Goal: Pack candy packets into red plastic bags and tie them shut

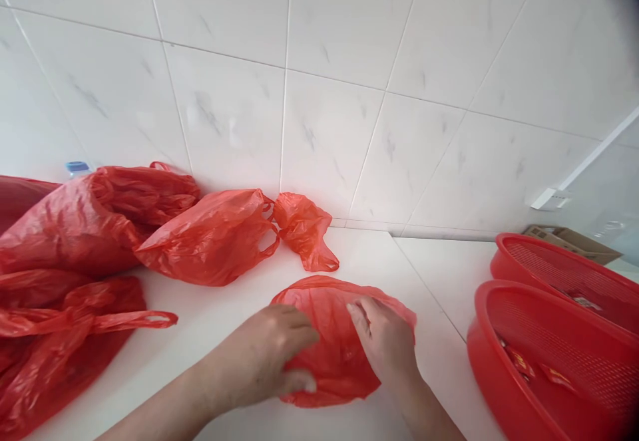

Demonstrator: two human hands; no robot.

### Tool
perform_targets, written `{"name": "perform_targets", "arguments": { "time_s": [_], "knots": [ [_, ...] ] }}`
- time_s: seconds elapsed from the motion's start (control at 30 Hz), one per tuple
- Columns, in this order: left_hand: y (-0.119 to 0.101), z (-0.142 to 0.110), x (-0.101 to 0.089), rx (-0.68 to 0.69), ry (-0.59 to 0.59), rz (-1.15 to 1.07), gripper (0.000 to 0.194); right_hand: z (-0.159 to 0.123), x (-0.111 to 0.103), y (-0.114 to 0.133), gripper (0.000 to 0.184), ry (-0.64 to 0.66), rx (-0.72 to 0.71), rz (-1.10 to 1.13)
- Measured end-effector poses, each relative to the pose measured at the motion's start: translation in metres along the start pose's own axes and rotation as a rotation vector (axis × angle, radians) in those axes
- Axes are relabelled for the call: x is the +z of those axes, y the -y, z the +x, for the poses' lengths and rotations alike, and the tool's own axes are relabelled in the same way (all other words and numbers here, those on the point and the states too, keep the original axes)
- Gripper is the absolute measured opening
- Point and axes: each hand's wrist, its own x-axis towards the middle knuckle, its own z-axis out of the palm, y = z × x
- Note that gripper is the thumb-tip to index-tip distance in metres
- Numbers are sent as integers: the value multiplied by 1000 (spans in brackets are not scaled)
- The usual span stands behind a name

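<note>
A small red plastic bag [335, 321] lies on the white counter [234, 308] in front of me. My left hand [269, 354] grips its left side, thumb under the edge and fingers curled over the plastic. My right hand [387, 341] rests on the bag's right side with its fingers pressed down onto it. The bag bulges a little between the two hands; what is inside it is hidden.
Several more red plastic bags [210, 238] lie at the left and back along the tiled wall [319, 95]. Two red mesh baskets [554, 354] stand at the right, the near one holding small packets. A cardboard box [569, 238] sits behind them.
</note>
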Motion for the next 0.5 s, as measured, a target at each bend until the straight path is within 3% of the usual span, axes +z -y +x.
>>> {"name": "perform_targets", "arguments": {
  "time_s": [0.1, 0.2, 0.27, 0.37, 0.43, 0.5],
  "knots": [
    [-7, -5, 9, -65, 162, -7, 32, -5, 8, 13, 34, -69, -260, 55],
    [-5, -9, 24, -19, 164, 21, 10, -7, 17, 18, 24, 45, -426, 49],
    [-2, -12, 32, 14, 150, 49, 11, -6, 20, 14, 31, 152, -389, -8],
    [3, -16, 39, 33, 130, 91, 16, 0, 21, -3, 52, 296, -173, -77],
    [5, -17, 40, 52, 74, 122, 17, 3, 17, -14, 55, 343, -57, -85],
    [7, -17, 39, 68, -12, 152, 20, 6, 10, -21, 49, 349, -28, -72]
  ]
}}
